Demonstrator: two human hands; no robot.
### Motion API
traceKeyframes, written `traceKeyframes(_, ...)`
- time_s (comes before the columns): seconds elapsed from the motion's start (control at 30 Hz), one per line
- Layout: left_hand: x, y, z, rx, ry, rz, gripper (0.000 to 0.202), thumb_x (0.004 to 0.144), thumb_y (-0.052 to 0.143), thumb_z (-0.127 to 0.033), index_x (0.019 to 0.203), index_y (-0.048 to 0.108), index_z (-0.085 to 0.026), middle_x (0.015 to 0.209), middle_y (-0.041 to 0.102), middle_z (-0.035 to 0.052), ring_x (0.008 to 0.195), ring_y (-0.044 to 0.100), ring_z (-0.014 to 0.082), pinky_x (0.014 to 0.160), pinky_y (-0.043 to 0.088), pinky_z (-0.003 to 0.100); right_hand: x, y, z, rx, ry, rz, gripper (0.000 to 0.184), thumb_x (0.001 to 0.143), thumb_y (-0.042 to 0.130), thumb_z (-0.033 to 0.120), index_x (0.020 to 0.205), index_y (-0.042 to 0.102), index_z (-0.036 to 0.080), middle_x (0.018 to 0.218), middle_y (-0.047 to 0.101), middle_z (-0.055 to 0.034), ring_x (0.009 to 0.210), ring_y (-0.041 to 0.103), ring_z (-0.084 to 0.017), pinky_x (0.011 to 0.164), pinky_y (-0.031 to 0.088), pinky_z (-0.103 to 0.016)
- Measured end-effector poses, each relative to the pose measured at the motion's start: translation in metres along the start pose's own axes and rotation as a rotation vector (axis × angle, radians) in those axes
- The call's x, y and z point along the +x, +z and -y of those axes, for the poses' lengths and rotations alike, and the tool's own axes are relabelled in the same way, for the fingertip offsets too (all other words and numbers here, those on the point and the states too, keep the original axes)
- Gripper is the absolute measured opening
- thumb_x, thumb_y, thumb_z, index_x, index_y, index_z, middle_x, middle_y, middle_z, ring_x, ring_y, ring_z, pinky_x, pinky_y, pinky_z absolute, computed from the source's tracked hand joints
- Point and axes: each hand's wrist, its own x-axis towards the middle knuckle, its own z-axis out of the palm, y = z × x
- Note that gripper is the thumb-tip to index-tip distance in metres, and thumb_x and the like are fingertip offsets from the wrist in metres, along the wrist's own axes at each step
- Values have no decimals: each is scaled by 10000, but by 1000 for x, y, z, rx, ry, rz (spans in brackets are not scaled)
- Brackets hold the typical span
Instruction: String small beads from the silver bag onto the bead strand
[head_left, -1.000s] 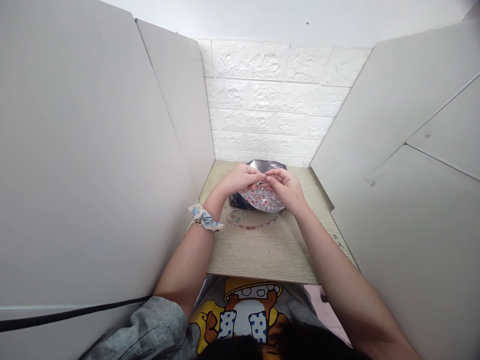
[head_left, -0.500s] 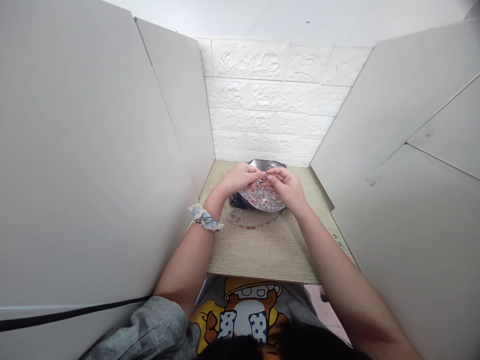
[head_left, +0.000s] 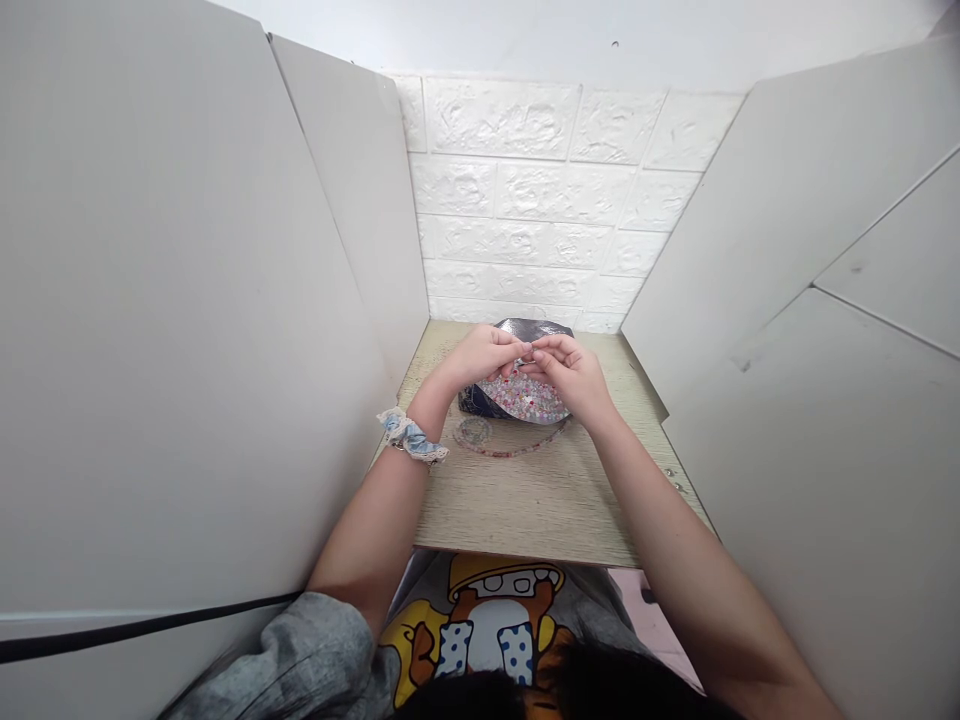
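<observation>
Head view: left hand (head_left: 480,362) & right hand (head_left: 571,376) meet fingertip to fingertip above the bead bag (head_left: 523,398), fingers pinched together on sth too small to make out. Bag sits at 12 o'clock on the table (head_left: 525,500). Bead string (head_left: 517,449) lies at the bag's 6 o'clock. Scrunchie (head_left: 410,436) on left wrist.

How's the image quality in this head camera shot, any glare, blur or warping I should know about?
Head view: lighting is soft and even, with no hard shadows. The dark shiny bag shows a bright sheen. The side panels bow outward, a wide-angle warp. The left hand and right hand meet over the beads, sharp enough, but whatever the fingertips pinch is too small to make out.
</observation>
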Motion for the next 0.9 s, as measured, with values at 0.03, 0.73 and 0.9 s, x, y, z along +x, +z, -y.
traceKeyframes(0.03, 0, 0, -1, -5, -5, 0, 293, 746, 468, -296, 507, 461, -126, 408, 408, -39, 345, 336, 25, 360, 246, 167, 0, 0, 0, 5, 0, -1, 237, 646, 620, 334, 801, 521, 185, 729, 621, 8, 660, 617, -112, 690, 522, -277)
traceKeyframes(0.73, 0, 1, 1, -26, 2, -18, 317, 752, 468, -332, 512, 470, -123, 407, 412, -36, 342, 334, 26, 361, 245, 167, 0, 0, -1, 18, -5, 0, 241, 642, 624, 332, 806, 518, 190, 726, 622, 11, 651, 616, -108, 676, 520, -265)
traceKeyframes(0.9, 0, 1, 1, -38, 19, -28, 321, 748, 472, -340, 511, 474, -124, 389, 403, -35, 342, 336, 35, 357, 242, 171, 0, 2, -1, 24, 2, -4, 232, 640, 626, 325, 795, 518, 191, 718, 621, 14, 637, 615, -104, 671, 519, -259)
